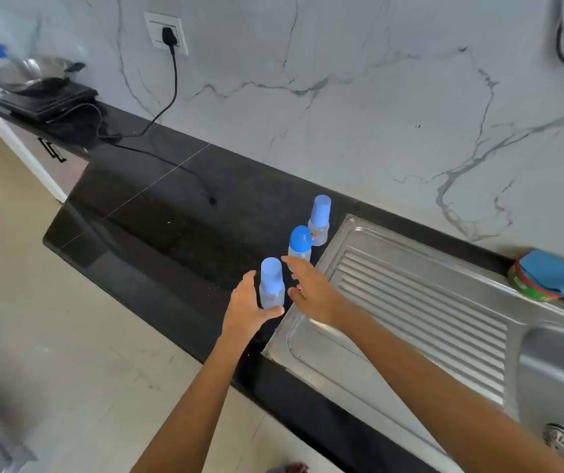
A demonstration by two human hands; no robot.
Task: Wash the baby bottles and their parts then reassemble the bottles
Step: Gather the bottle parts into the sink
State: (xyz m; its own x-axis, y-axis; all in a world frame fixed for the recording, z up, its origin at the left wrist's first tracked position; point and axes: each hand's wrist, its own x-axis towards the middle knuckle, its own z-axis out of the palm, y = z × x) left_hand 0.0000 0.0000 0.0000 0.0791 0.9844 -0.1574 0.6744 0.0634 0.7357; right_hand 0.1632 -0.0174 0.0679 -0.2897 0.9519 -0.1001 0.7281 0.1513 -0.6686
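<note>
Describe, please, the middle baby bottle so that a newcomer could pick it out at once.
Find the steel drainboard set in the black counter; three baby bottles form a row along its left edge. The middle bottle alone has a rounded, deeper-blue cap, while the nearest bottle and farthest bottle wear flat-topped, paler ones.

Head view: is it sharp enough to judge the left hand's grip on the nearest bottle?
Head view: soft throughout, so the left hand cups the nearest bottle but contact is unclear; head view: a small glare spot on the floor at far left; head view: the pan at the far left is the most smeared.
</note>
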